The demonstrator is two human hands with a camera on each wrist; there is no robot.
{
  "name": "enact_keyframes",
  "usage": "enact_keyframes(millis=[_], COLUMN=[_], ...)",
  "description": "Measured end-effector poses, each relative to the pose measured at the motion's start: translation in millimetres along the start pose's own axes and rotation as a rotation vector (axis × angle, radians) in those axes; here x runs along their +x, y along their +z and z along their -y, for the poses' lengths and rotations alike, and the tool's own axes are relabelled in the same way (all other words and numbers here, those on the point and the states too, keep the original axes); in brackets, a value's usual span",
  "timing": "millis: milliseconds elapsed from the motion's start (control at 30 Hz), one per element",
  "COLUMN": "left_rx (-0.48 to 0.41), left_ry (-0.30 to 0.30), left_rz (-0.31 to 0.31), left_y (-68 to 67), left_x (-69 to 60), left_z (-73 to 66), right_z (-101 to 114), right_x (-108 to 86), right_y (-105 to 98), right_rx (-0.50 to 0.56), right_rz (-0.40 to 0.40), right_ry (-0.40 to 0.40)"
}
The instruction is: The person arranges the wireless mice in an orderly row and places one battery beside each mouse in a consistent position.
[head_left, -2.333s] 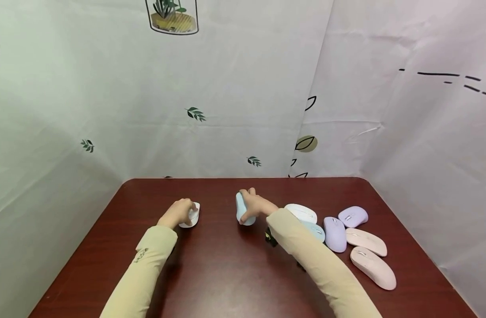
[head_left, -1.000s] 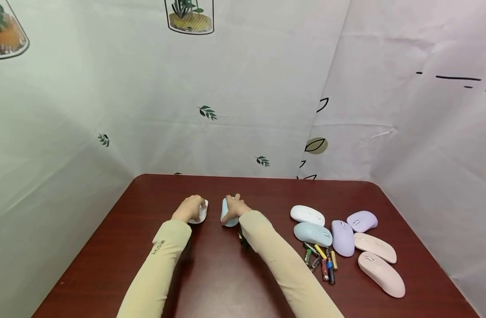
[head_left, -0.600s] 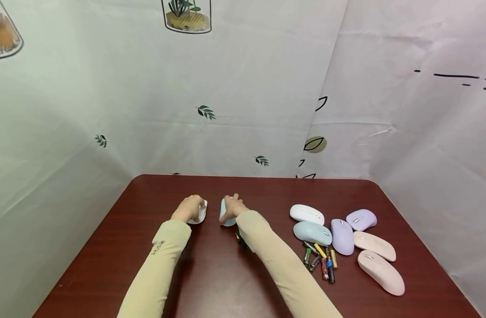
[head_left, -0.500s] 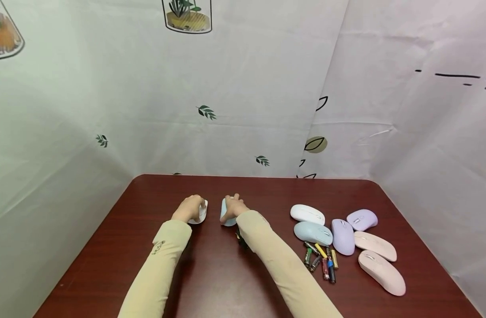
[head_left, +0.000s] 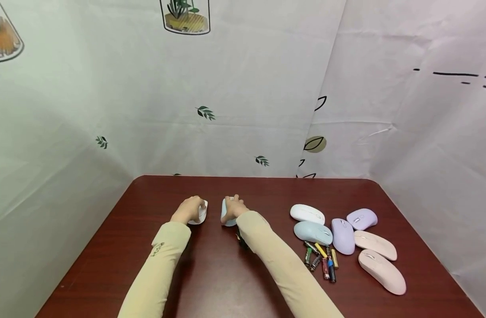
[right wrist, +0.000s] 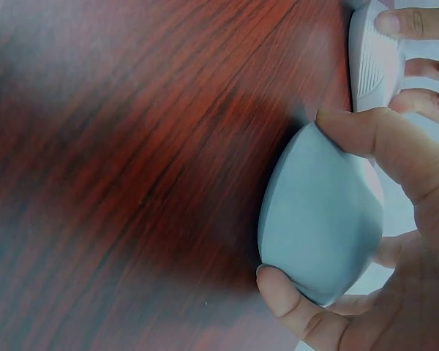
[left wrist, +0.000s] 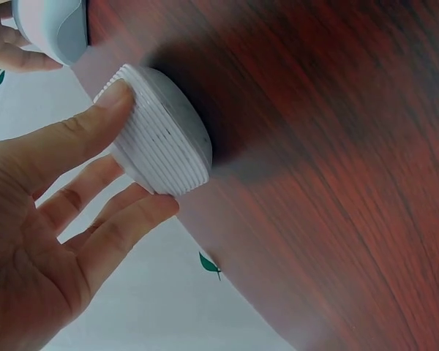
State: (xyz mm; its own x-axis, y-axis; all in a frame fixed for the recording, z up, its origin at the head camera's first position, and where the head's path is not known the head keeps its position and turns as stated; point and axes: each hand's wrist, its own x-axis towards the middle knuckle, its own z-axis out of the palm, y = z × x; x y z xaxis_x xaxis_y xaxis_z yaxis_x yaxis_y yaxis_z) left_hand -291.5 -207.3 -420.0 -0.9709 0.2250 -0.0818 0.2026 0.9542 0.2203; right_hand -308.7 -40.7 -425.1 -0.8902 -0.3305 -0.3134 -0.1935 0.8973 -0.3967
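My left hand (head_left: 188, 209) grips a white computer mouse (head_left: 203, 213) on the table, left of centre. In the left wrist view, its thumb and fingertips pinch the sides of this mouse (left wrist: 164, 131), whose ribbed face shows. Just to the right, a light blue mouse (head_left: 224, 213) is held in my right hand (head_left: 234, 209). The right wrist view shows thumb and fingers spread across the width of this smooth blue mouse (right wrist: 318, 212). A narrow gap separates the two mice, which stand side by side near the back of the table.
On the table's (head_left: 211, 274) right side lie a white mouse (head_left: 307, 214), a blue mouse (head_left: 313, 233), two lavender mice (head_left: 343, 236) and two pink mice (head_left: 382, 271). Several loose batteries (head_left: 325, 267) lie in front of the blue one. A patterned cloth (head_left: 243, 88) hangs behind.
Since the first frame, my right hand has carried the light blue mouse leftward beside the white one, uncovering the batteries. Over the last second, both hands have stayed practically still.
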Motion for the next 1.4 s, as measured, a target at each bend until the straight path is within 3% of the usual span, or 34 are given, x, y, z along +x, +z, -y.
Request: enact_keyframes(millis=[267, 433, 600, 867, 1000, 1133, 1300, 1400], left_rx=[0.007, 0.008, 0.027, 0.043, 0.045, 0.062, 0.069, 0.060], left_ry=[-0.030, -0.031, -0.015, -0.004, -0.006, 0.040, 0.110, 0.130], left_rz=[0.026, 0.029, 0.027, 0.020, 0.018, -0.009, -0.066, -0.069], left_y=[-1.5, -2.6, -2.2, -1.4, -1.1, -1.5, 0.0, 2.1], left_x=[-0.7, -1.4, -2.8, -0.6, 1.2, -0.4, -3.8, -4.6], left_z=[-6.8, -7.2, -4.3, -9.6, -11.0, -9.5, 0.7, 5.3], right_z=[-3.3, -8.8, -16.0, -35.3, -48.0, -62.1, -83.0, -98.4], right_x=[-3.6, -7.9, -15.6, -39.2, -50.6, -61.6, -77.3, -86.9], right_y=[-4.4, -14.4, -25.5, -44.3, -54.3, -65.2, -83.1, -93.6], right_rx=[-0.043, 0.010, 0.041, 0.107, 0.083, 0.043, 0.036, 0.038], right_rz=[0.044, 0.059, 0.042, 0.088, 0.042, -0.051, -0.142, -0.176], right_ry=[-0.005, 0.004, -0.058, -0.117, -0.175, -0.233, -0.238, -0.208])
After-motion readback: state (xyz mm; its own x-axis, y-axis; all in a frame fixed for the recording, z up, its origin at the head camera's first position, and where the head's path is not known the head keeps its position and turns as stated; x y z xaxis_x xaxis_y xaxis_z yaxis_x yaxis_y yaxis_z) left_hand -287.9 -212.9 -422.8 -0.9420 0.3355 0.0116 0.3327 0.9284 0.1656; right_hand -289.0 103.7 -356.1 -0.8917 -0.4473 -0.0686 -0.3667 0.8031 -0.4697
